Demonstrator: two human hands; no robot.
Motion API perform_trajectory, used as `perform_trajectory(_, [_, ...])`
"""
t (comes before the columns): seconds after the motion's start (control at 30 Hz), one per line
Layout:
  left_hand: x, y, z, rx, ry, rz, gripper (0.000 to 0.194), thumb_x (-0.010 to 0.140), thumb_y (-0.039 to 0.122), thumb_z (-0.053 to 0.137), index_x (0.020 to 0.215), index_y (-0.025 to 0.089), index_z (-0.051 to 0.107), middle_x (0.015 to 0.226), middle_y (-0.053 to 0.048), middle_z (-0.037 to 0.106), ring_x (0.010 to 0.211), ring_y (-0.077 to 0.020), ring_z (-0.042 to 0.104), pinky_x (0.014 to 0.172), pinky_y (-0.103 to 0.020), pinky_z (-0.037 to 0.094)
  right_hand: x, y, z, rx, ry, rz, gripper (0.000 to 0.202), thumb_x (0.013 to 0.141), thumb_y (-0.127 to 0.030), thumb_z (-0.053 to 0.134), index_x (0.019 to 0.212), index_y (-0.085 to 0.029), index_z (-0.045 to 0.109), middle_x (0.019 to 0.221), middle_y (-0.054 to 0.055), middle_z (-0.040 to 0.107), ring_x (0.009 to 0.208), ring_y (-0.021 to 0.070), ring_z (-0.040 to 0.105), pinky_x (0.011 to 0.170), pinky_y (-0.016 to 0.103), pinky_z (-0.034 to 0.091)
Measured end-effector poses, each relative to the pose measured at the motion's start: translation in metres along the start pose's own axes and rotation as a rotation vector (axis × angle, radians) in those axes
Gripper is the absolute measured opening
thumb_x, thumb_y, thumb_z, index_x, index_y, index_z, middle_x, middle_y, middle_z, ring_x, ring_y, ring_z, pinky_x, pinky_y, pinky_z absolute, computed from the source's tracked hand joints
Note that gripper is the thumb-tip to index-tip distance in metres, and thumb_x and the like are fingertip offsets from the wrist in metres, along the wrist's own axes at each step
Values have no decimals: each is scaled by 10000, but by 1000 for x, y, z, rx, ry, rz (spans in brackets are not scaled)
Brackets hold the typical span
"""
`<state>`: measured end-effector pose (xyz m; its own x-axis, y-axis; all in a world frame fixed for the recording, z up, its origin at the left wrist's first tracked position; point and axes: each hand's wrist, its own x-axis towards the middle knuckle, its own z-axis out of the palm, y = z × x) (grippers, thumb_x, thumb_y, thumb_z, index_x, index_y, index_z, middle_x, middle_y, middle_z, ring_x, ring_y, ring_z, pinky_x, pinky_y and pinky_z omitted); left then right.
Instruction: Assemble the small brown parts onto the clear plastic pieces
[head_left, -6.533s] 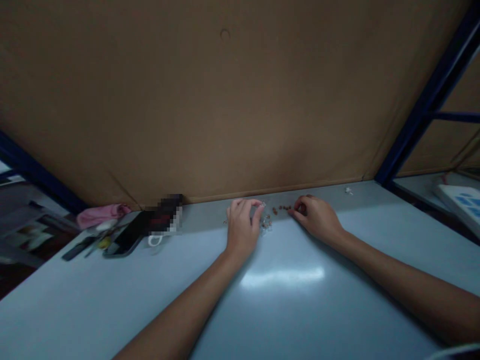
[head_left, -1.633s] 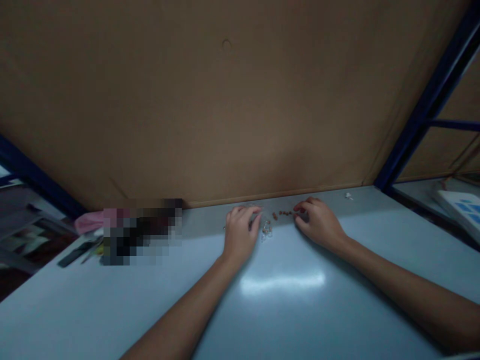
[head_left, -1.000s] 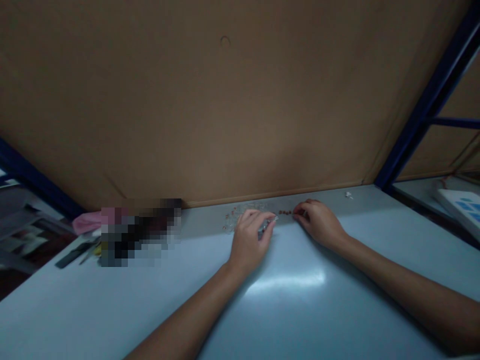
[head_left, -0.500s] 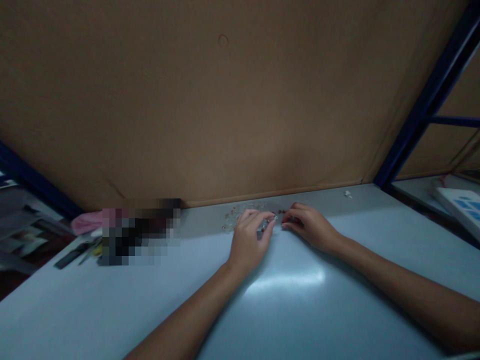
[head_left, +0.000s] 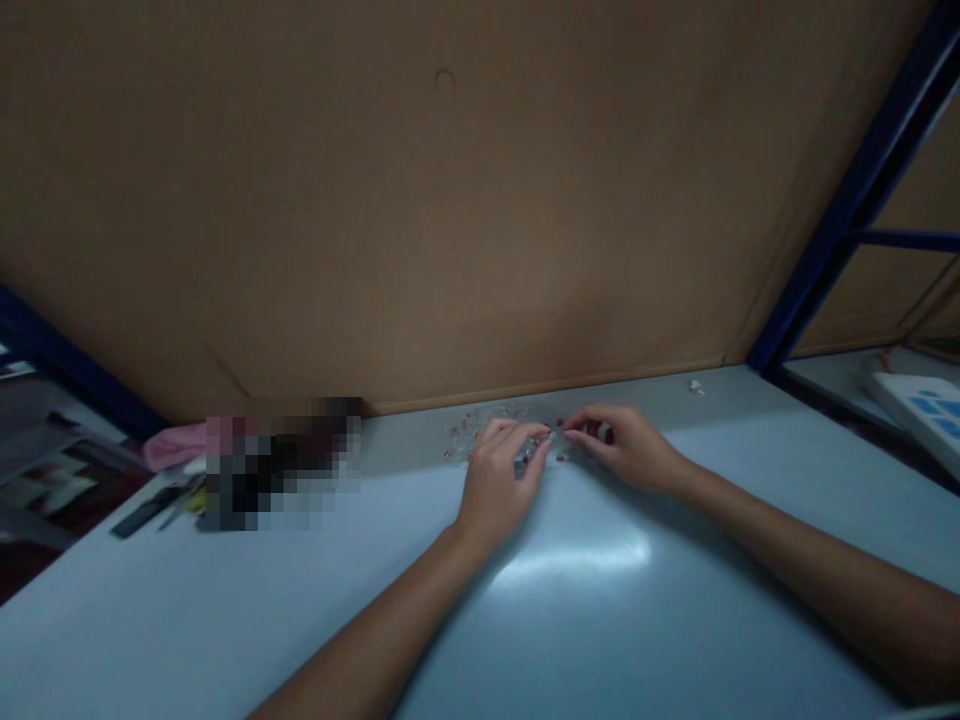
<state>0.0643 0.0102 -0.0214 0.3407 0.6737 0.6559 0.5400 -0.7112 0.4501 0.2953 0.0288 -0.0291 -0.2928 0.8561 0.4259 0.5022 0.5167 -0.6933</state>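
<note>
My left hand [head_left: 501, 470] is closed in a pinch, with a small clear piece [head_left: 552, 436] between thumb and forefinger. Just right of it, my right hand [head_left: 619, 440] brings its thumb and forefinger tips together close to that piece; whatever they hold is too small to make out. A loose heap of small clear pieces [head_left: 459, 436], with some brown-orange bits among them, lies behind and left of my left hand, which partly hides it. On the table near my right fingertips is a tiny brown piece [head_left: 560, 457].
The grey table [head_left: 585, 630] ends at a brown board wall [head_left: 480, 220]. At the left lie a pink cloth [head_left: 176, 446], a dark flat object [head_left: 146, 512] and a pixelated area. A small white item [head_left: 696, 387] sits at the back right, near a blue frame post [head_left: 840, 220].
My right hand has shifted slightly up, and its fingertips have left the tiny brown piece, which now shows on the table. My left hand has stayed in place with its pinch.
</note>
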Motion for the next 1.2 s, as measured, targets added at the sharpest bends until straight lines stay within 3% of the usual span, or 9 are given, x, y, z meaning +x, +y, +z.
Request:
perform_trajectory(0.17, [0,0,-1,-44,-19,13,124,1003,235,692,1119,238,737,1101,-53,787,1078,-239,705,978,-421,562,1,-13,6,402,16,240,435,882,-568,748,1044,-164,763,809,55,726,645,165,639,441,234,500])
perform_trajectory(0.27, [-1,-1,0,-55,-21,4,131,996,235,709,1124,239,731,1121,-48,796,1071,-239,726,982,-423,567,0,-15,7,464,6,260,450,834,-570,801,1015,-159,778,781,49,717,609,145,622,434,227,525])
perform_trajectory(0.57, [-2,-4,2,-122,-8,-13,165,961,185,746,1116,241,741,1121,-27,808,1034,-213,759,976,-383,599,-2,-10,8,435,7,198,404,800,-492,861,1032,-165,815,823,69,769,577,135,596,450,241,468])
perform_trajectory(0.73, [-3,-4,2,-112,-19,-8,168,964,179,742,1122,236,742,1124,-28,808,1021,-206,761,955,-367,604,-3,-6,9,310,32,131,290,839,-461,836,877,-174,827,753,58,756,623,159,621,544,274,468])
perform_trajectory(1.03, [-3,-10,1,-3,-79,187,177,1060,246,611,1188,218,731,1124,-61,803,1049,-231,750,952,-400,584,-4,-5,0,108,-65,-21,208,931,-422,752,947,-236,844,741,18,765,611,157,657,626,275,489])
perform_trajectory(1.2, [-2,-6,-1,-6,-69,252,195,1071,217,584,1197,192,731,1111,-75,806,1027,-224,749,932,-385,586,-6,-9,-2,113,-86,-62,242,964,-449,716,974,-235,830,767,20,776,620,153,681,630,261,513])
